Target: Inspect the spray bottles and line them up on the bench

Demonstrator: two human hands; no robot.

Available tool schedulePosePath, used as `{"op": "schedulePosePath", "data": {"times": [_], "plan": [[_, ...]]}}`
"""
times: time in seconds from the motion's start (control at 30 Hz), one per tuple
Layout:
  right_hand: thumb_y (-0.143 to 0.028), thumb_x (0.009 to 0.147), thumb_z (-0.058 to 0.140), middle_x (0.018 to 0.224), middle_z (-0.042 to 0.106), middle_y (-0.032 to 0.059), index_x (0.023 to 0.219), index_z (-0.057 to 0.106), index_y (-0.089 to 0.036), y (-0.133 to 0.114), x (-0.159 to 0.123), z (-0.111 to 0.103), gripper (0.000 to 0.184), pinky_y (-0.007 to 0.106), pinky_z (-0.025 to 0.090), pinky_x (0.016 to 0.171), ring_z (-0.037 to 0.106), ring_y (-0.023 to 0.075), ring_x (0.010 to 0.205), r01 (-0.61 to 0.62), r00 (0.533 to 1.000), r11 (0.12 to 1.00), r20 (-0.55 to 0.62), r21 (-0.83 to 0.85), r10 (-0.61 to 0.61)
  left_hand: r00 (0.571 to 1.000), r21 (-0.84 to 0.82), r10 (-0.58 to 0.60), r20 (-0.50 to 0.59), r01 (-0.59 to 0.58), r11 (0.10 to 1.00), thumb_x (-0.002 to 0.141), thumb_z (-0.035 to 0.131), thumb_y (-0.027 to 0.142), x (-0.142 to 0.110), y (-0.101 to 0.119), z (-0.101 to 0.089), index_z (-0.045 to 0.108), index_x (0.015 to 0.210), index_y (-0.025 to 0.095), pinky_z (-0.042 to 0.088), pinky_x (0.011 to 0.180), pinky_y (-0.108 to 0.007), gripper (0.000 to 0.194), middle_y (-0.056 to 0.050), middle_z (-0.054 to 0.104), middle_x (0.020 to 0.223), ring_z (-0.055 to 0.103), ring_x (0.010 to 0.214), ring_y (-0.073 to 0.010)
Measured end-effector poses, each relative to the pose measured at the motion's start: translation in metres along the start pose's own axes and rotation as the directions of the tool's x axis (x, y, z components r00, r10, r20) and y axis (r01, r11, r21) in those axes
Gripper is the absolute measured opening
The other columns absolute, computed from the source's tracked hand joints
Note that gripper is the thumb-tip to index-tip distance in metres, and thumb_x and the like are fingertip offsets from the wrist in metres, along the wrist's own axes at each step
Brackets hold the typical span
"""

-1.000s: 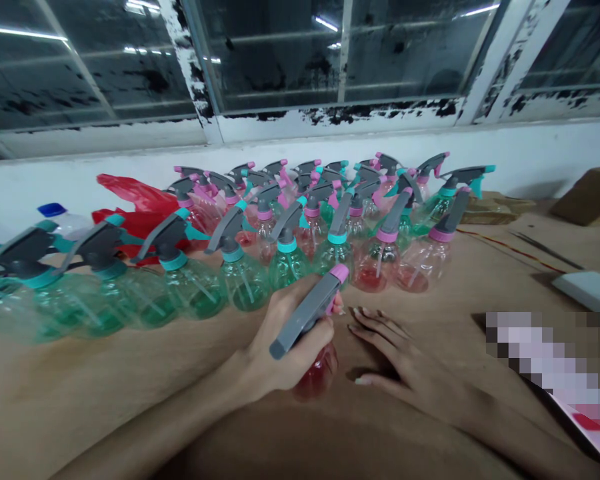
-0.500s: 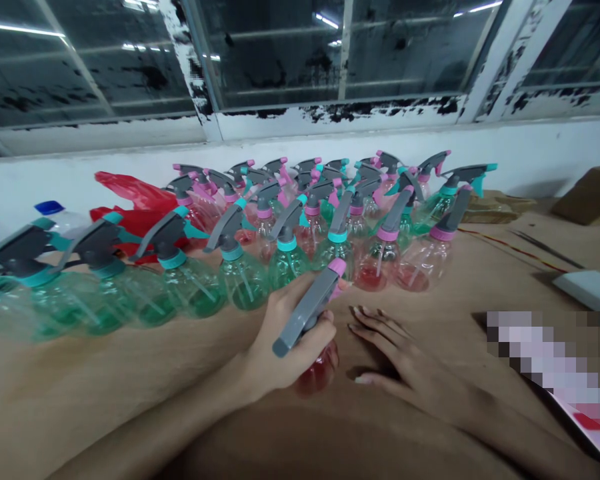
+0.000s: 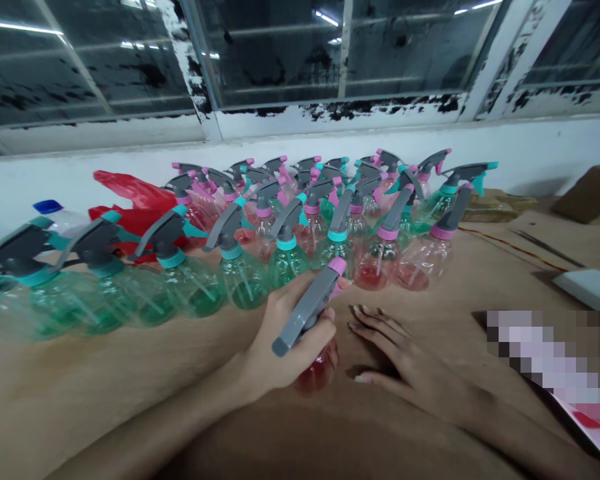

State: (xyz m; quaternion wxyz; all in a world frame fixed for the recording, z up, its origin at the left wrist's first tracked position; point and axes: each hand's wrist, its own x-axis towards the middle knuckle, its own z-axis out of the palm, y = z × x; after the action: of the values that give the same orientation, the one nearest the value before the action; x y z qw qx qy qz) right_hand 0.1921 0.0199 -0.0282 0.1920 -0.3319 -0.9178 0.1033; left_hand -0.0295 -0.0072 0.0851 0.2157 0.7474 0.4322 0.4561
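My left hand (image 3: 285,340) is wrapped round the neck of a pink spray bottle (image 3: 316,375), which stands on the table in front of me. Its grey trigger head (image 3: 307,310) with a pink nozzle points away and to the right. The fingers cover its collar and trigger. To the right, my right hand (image 3: 393,347) lies on the tabletop with fingers spread, apart from the bottle and holding nothing. Just beyond both hands runs a row of spray bottles, among them a green one (image 3: 243,283) and a pink one (image 3: 377,263).
More spray bottles crowd the back by the wall. A red plastic bag (image 3: 135,193) and a blue-capped bottle (image 3: 50,207) sit at the left. Rightward are a brown box (image 3: 597,193), tweezers (image 3: 547,247), a white box (image 3: 593,287) and a partly blurred printed sheet (image 3: 593,423).
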Motion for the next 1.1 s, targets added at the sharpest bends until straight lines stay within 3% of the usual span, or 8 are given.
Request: {"op": "schedulePosePath", "data": {"times": [0.4, 0.7, 0.87, 1.1], "plan": [[-0.049, 0.082, 0.052, 0.144, 0.035, 0.0074, 0.138, 0.031, -0.026, 0.0003, 0.0003, 0.0, 0.064, 0.051, 0.031, 0.104, 0.032, 0.0262, 0.131, 0.004, 1.0, 1.0, 0.0, 0.025, -0.004, 0.999, -0.001, -0.042, 0.019, 0.042, 0.999, 0.073, 0.05, 0.012, -0.0014, -0.0015, 0.0, 0.046, 0.067, 0.022, 0.037, 0.045, -0.024, 0.012, 0.005, 0.043, 0.056, 0.043, 0.049, -0.011], [-0.05, 0.083, 0.051, 0.145, 0.034, 0.0067, 0.137, 0.033, -0.026, 0.0017, -0.0003, 0.0011, 0.063, 0.05, 0.03, 0.105, 0.031, 0.0251, 0.132, 0.005, 1.0, 1.0, 0.015, 0.007, -0.005, 0.999, 0.019, 0.036, 0.04, -0.037, 0.999, 0.073, 0.048, 0.011, 0.0002, 0.0014, -0.0043, 0.049, 0.07, 0.021, 0.043, 0.059, -0.027, 0.011, 0.002, 0.052, 0.07, 0.051, 0.06, -0.0123], [-0.05, 0.082, 0.052, 0.144, 0.035, 0.0071, 0.136, 0.035, -0.025, 0.0008, -0.0001, 0.0013, 0.062, 0.049, 0.03, 0.105, 0.032, 0.0251, 0.131, -0.005, 1.0, 1.0, -0.007, 0.015, 0.005, 0.998, 0.046, -0.004, 0.066, 0.001, 0.999, 0.076, 0.046, 0.014, 0.0005, -0.0002, -0.0049, 0.055, 0.084, 0.02, 0.046, 0.066, -0.03, 0.014, -0.001, 0.057, 0.076, 0.056, 0.068, -0.0153], [-0.05, 0.082, 0.052, 0.144, 0.036, 0.0068, 0.136, 0.036, -0.026, 0.0003, -0.0002, 0.001, 0.062, 0.05, 0.031, 0.105, 0.032, 0.0255, 0.131, -0.004, 1.0, 1.0, -0.005, 0.015, 0.004, 0.996, -0.001, -0.023, 0.085, 0.024, 1.0, 0.076, 0.047, 0.014, 0.0012, -0.0003, -0.006, 0.055, 0.083, 0.02, 0.046, 0.064, -0.03, 0.012, -0.001, 0.06, 0.078, 0.058, 0.068, -0.0153]]}}
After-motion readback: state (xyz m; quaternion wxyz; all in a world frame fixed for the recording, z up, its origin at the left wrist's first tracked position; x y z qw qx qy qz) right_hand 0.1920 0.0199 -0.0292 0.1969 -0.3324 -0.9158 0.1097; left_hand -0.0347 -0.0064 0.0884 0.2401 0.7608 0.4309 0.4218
